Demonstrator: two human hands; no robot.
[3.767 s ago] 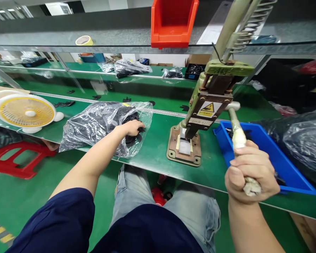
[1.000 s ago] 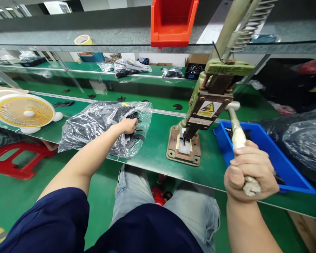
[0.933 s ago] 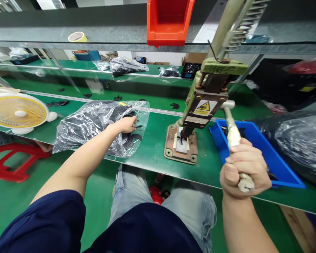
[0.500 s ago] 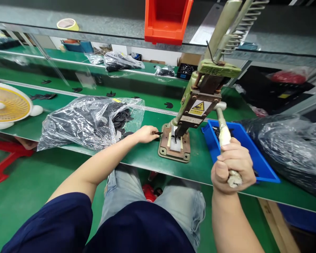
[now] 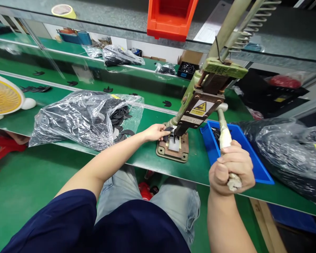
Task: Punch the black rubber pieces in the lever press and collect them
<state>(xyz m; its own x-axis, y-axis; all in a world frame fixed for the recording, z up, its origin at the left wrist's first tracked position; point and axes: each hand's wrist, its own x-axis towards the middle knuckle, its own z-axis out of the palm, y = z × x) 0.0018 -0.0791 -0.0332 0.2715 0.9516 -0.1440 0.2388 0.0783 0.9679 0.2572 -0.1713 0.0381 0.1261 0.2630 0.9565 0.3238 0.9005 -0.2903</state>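
My left hand [image 5: 157, 133] pinches a flat, curved black part [image 5: 168, 130] over the left side of the press base [image 5: 184, 147]. Above that base leans a green hand press [image 5: 197, 102] with a yellow warning label on its head. My right hand [image 5: 233, 167] is wrapped round the press lever [image 5: 223, 130], whose grip is bound in pale tape. Left of my left hand, a clear plastic bag [image 5: 76, 119] lies with its mouth toward me, full of similar black parts. Some loose black parts [image 5: 121, 133] lie at the bag's mouth.
A blue bin [image 5: 252, 158] with black parts stands right of the press, beside a large plastic bag [image 5: 287, 147]. An orange bin [image 5: 171, 24] and a tape roll [image 5: 64, 11] sit on the overhead shelf. A yellow-white fan [image 5: 5, 95] stands at left. Black pieces [image 5: 167, 103] lie on the green belt behind.
My left hand has moved right with the black part, from beside the press base to over it. My right hand keeps its hold on the lever. The view has shifted slightly.
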